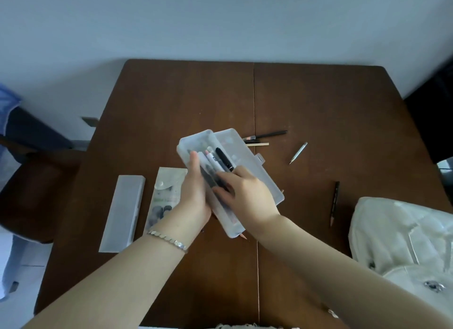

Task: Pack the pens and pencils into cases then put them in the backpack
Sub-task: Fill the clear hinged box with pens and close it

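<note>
An open translucent plastic pencil case [198,142] is lifted above the middle of the brown table [196,95], its lid [247,157] hanging open to the right. Several pens [221,160], black and white, lie inside it. My left hand [195,196] grips the case from its left side, thumb on the rim. My right hand [245,193] lies over the pens with its fingers curled onto them. Loose on the table are a black pencil [269,134], a wooden stick [257,144], a silver pen [298,152] and a dark pencil [334,202]. The white backpack [402,240] sits at the right edge.
A closed frosted case [122,211] and a soft printed pouch with a snap flap [164,196] lie left of my hands. A dark chair [31,181] stands left of the table. A wall runs behind the table's far edge.
</note>
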